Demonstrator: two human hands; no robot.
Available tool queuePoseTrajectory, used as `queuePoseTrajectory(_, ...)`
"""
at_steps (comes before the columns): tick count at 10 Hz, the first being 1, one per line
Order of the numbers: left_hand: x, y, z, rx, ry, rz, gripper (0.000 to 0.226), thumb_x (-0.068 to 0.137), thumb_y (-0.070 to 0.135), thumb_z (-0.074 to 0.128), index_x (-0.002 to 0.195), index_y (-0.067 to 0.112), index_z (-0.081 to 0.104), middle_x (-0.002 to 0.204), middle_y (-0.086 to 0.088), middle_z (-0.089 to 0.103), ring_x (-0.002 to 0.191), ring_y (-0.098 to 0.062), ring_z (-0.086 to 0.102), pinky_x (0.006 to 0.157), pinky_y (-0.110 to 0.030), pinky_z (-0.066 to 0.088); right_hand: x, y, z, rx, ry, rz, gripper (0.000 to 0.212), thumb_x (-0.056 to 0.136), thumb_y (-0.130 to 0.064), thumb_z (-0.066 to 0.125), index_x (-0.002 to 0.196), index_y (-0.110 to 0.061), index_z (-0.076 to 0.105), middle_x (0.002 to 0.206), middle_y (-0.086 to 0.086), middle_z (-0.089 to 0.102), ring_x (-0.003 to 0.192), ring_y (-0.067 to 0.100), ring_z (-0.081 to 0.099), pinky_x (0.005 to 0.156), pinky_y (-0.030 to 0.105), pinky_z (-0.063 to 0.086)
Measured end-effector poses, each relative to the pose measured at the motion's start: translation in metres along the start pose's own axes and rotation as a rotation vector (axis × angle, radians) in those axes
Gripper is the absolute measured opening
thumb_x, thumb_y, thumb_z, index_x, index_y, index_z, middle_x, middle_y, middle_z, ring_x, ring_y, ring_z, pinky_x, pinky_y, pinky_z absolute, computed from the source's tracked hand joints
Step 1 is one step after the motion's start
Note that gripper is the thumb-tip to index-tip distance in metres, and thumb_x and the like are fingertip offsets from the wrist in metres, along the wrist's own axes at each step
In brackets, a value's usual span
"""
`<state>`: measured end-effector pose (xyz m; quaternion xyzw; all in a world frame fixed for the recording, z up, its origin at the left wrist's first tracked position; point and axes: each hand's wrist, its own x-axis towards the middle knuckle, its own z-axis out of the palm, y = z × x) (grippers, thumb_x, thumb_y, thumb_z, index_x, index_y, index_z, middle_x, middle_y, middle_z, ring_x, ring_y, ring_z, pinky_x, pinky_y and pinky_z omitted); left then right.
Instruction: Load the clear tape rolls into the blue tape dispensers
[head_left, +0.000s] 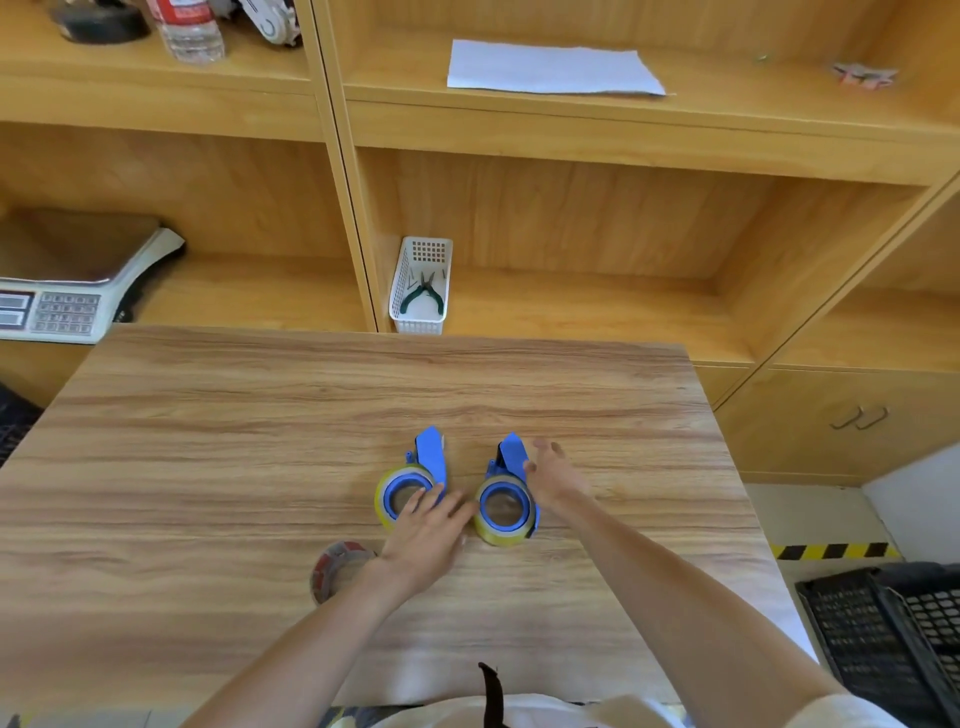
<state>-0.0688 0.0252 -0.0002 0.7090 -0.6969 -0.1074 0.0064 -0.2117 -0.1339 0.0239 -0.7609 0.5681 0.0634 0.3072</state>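
We stand at a wooden table (208, 467) pushed against wooden shelves (571, 218). On the upper shelf lies a sheet of paper (550, 67), and a water bottle (189, 31) stands in the next bay to the left. A weighing scale (67, 280) sits on the lower shelf at left. A white basket (410, 325) beside the shelf divider holds a pair of pliers (426, 293). A black crate (883, 644) sits on the floor at right.

Near the middle of the table two blue dispensers stand side by side, close but apart, each with a clear tape roll seated on its hub. Our left hand (423, 540) rests flat with fingers spread, fingertips touching the left dispenser (415, 478). Our right hand (553, 475) is open, fingers apart, just beside the right dispenser (506, 493) and gripping nothing. A grey and red tape roll (335, 569) lies by our left wrist.
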Motion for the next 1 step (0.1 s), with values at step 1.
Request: queuePoseTrajectory(1,0.0086,-0.0018,-0.0224,-0.171,0.081,-0.088,0.033,0.099,0.026,0.048,0.131,0.022,0.053,0.134,0.005,0.055,0.132,-0.021,0.044,0.105,-0.038,0.037,-0.0041,-0.0147,-0.0087,0.135,0.156,-0.153,0.031,0.101,-0.022,0.034,0.127,-0.021,0.052,0.126,0.005,0.06,0.108,0.03,0.06,0.085,0.043,0.052)
